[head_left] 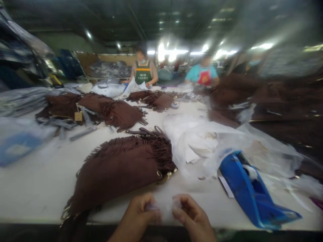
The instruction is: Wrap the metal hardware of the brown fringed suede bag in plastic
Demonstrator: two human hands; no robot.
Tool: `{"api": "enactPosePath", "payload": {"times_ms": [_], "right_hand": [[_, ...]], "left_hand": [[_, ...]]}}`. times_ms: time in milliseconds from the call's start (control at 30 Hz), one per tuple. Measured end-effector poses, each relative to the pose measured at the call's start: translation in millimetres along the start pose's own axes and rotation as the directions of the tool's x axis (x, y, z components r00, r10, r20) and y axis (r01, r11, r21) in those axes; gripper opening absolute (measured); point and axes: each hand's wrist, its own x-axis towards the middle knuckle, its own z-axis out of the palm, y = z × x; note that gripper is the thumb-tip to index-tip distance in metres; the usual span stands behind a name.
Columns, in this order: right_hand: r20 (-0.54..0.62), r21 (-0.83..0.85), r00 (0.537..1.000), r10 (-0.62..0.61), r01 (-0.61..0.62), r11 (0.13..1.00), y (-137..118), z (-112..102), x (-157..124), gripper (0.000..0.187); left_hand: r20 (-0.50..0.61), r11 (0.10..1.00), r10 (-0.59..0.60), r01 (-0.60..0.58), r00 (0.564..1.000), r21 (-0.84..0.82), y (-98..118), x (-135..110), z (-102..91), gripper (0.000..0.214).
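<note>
My left hand (140,213) and my right hand (193,215) are at the near edge of the white table (40,181), fingers pinched together on a small whitish, see-through piece (165,205) stretched between them; it is too blurred to name. Just beyond my hands lies a brown fringed suede bag (121,168) with metal rings at its corner. A blue tape dispenser (248,190) lies on the table to the right of my right hand.
Crumpled white paper and clear plastic bags (202,141) lie behind the dispenser. More brown fringed bags (101,109) are piled farther back and at the right (264,101). Two people in aprons (142,72) (205,74) work at the far end.
</note>
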Motion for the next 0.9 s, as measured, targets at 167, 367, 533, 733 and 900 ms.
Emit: {"api": "enactPosePath", "payload": {"times_ms": [167,367,533,733,900], "right_hand": [[-0.076,-0.102,0.997,0.032,-0.04,0.994,16.1,38.4,3.3,0.032],[0.088,-0.316,0.993,0.08,-0.048,0.948,21.0,83.1,0.5,0.031],[0.284,-0.424,0.939,0.194,-0.058,0.904,33.4,109.7,4.3,0.036],[0.307,-0.547,0.936,0.173,0.025,0.837,44.3,132.0,3.5,0.033],[0.012,-0.47,0.992,0.125,-0.104,0.877,54.7,145.6,-2.6,0.042]], "left_hand": [[-0.024,0.998,-0.055,0.054,0.998,-0.039,-26.8,-35.6,-27.2,0.039],[-0.057,0.986,-0.043,0.033,0.997,-0.165,-23.6,-72.8,-57.5,0.045],[-0.229,0.997,-0.042,0.025,0.973,-0.077,-22.2,-87.8,-81.1,0.028],[-0.271,0.945,0.117,-0.023,0.955,0.328,-28.4,-103.2,-105.4,0.021],[-0.314,0.876,-0.123,-0.046,0.941,-0.48,-59.7,-99.6,-113.9,0.044]]}}
